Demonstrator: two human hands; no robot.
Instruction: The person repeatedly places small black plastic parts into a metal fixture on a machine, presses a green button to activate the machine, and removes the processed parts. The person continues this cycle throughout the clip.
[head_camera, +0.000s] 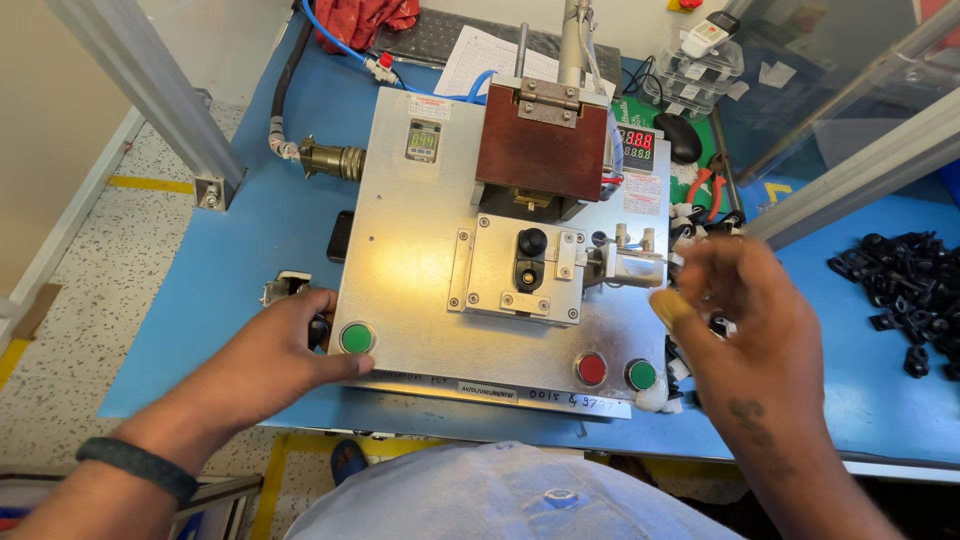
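Observation:
A metal press fixture (420, 260) sits on the blue table (250, 230). A black plastic part (530, 258) rests in its central nest, below a brown press head (541, 140). My left hand (270, 355) lies on the fixture's left front corner, thumb beside the left green button (356, 338). My right hand (745, 320) hovers at the fixture's right side near the small clamp (630, 262), fingers curled over small black parts; whether it grips one I cannot tell. A red button (591, 368) and a second green button (641, 374) are at the front right.
A heap of black plastic parts (905, 285) lies at the right. Digital displays (637, 148), a computer mouse (683, 135), red-handled pliers (706, 185), paper sheets (480, 60) and a clear box (700, 70) stand behind. Aluminium frame posts (140, 90) flank the table.

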